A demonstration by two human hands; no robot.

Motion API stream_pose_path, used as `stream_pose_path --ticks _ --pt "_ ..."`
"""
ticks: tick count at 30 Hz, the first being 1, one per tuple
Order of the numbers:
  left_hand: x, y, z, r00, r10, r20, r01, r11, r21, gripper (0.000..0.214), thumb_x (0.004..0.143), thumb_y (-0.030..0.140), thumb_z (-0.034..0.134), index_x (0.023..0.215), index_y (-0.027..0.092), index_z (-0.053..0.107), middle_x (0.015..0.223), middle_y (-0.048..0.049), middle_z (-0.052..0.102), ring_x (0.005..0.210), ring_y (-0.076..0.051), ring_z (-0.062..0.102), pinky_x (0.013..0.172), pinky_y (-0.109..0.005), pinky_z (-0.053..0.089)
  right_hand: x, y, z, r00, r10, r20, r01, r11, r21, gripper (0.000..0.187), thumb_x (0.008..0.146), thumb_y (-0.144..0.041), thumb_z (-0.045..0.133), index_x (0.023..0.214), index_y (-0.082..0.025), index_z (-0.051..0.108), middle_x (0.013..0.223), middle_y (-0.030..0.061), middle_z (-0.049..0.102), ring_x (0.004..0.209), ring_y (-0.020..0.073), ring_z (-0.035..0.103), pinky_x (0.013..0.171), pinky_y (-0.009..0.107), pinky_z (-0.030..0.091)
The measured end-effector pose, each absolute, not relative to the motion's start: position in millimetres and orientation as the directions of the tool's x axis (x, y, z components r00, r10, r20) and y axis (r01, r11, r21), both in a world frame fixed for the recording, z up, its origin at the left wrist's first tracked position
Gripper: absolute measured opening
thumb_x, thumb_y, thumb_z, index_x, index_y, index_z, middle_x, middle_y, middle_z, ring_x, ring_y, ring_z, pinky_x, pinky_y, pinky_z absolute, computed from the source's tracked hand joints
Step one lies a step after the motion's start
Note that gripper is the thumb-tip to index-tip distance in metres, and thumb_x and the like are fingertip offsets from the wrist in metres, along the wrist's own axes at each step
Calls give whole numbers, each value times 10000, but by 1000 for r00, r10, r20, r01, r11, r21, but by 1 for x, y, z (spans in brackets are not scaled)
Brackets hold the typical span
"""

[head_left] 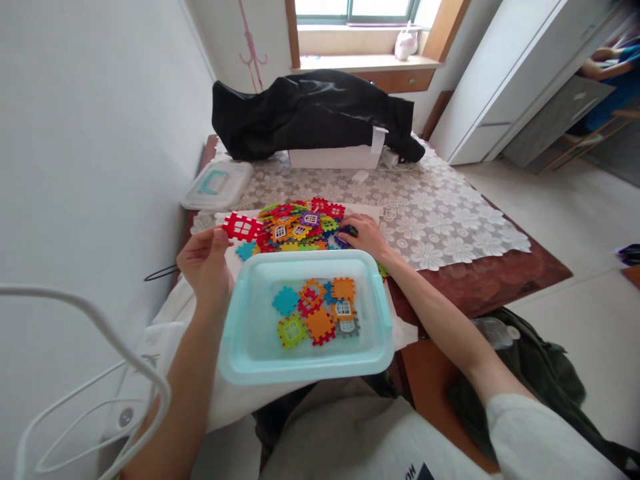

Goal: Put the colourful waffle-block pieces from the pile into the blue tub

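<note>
Pinched between the thumb and fingers of my left hand [207, 257] is a red interlocking building tile [243, 227] with a window-shaped opening, held left of the pile. My right hand [366, 235] reaches into the right side of a heap of colourful interlocking tiles [300, 230], thumb and fingers apart around some pieces there. The heap mixes red, orange, yellow, green, blue and purple tiles, some with white window inserts. Before me stands a pale turquoise plastic bin [307, 363]. Several tiles lie on its bottom, among them an orange tile [320, 324] and a lime green tile [292, 331].
A translucent lid [219, 185] lies at the table's left. Black cloth [320, 110] covers a white box [335, 158] at the back. White cables [150, 373] loop at lower left. A dark green bag [525, 373] is at right. Another person's arm [607, 67] shows far right.
</note>
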State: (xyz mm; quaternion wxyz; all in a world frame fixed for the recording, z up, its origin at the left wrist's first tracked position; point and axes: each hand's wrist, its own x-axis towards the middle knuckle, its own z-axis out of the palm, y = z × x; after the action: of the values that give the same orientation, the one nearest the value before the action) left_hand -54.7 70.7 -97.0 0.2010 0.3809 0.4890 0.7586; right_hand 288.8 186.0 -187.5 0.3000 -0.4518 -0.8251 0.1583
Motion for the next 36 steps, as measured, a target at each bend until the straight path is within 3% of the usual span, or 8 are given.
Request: stream_pose_path --ticks 3,9,13,19,23,26,29,36 --pt "-51 59 -84 -388 874 293 -154 -375 914 313 739 503 1037 796 254 855 894 -22 830 869 -199 764 886 -343 638 289 186 -187 -402 842 360 642 540 -545 219 1046 -386 761 1182 -233 842 1270 114 843 1236 314 754 1195 511 528" --pt "-47 40 -72 26 986 166 -14 -165 986 126 778 342 984 817 247 912 1198 -109 881 1256 -358 780 1151 -462 571 286 184 -186 -321 855 408 701 504 -505 139 1034 -311 775 1119 -233 851 1262 115 824 1244 342 739 1197 560 527" --pt "-46 43 -75 43 992 121 -103 -116 988 153 683 275 855 813 227 920 1172 -117 890 1248 -372 771 1108 -424 575 285 183 -187 -310 808 501 624 571 -534 169 1025 -232 738 1163 -242 834 1357 126 771 1325 335 706 1224 550 540" --pt "-40 46 -75 90 996 -16 -178 32 983 267 559 193 776 786 219 914 1041 -114 905 1052 -331 812 883 -364 622 281 179 -186 -350 803 482 535 594 -601 482 1010 -166 670 1479 -267 717 1621 139 666 1514 325 627 1297 534 516" --pt "-35 46 -73 -49 999 -21 -89 17 996 167 521 153 794 658 202 876 857 -102 886 874 -256 795 771 -292 600 279 176 -182 -426 819 384 613 574 -543 280 1033 -353 771 1283 -233 803 1345 140 823 1340 374 709 1227 598 533" --pt "-32 46 -71 -102 994 -37 -109 25 994 134 502 155 789 610 204 851 799 -90 873 785 -223 773 683 -261 571 279 175 -181 -440 815 376 637 579 -510 327 963 -422 876 1213 -226 797 1472 163 772 1436 402 659 1235 605 510" --pt "-31 46 -71 -131 991 -31 -120 16 993 118 501 151 788 595 205 836 770 -78 864 751 -211 765 660 -255 565 278 177 -185 -440 820 365 648 572 -504 365 898 -383 934 1183 -230 765 1543 173 735 1470 412 639 1225 592 504" --pt "-31 48 -73 -143 990 -21 -119 4 993 97 507 163 810 591 208 819 753 -64 853 749 -209 775 662 -253 582 277 181 -190 -420 809 412 588 588 -555 146 946 -217 779 1085 -235 737 1249 123 834 1180 325 759 1079 479 562"
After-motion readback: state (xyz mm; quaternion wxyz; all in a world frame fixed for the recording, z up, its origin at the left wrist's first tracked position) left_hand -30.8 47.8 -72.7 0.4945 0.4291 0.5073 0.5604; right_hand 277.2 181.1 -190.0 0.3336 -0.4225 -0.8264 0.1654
